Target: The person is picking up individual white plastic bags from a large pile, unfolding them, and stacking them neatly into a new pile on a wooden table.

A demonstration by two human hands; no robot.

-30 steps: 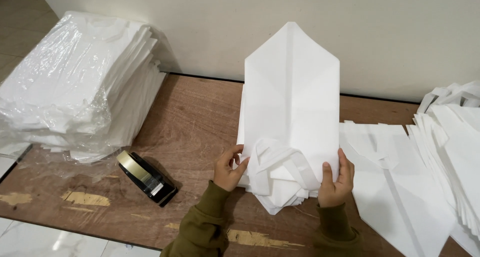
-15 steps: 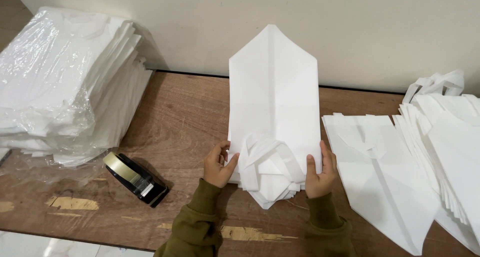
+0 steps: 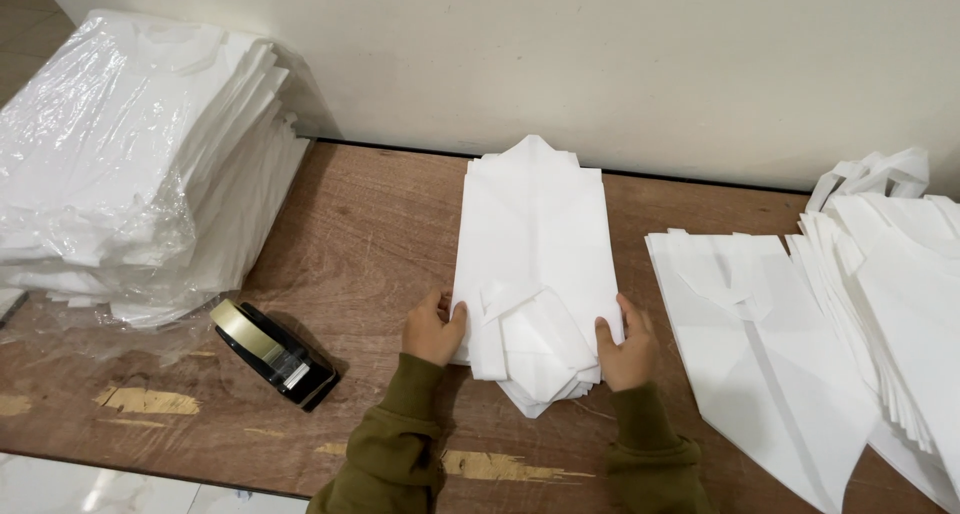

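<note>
Both hands (left hand, right hand) flanking folded white bags.

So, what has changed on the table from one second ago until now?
The white folded stack stood higher before, with a pointed top against the wall; now it lies lower and flatter on the wooden table. The left hand and right hand grip its near corners as before. The tape dispenser, the wrapped pile and the bags on the right did not move.

White folded bag stack lies flat, handles seemingly tucked frontward.
</note>
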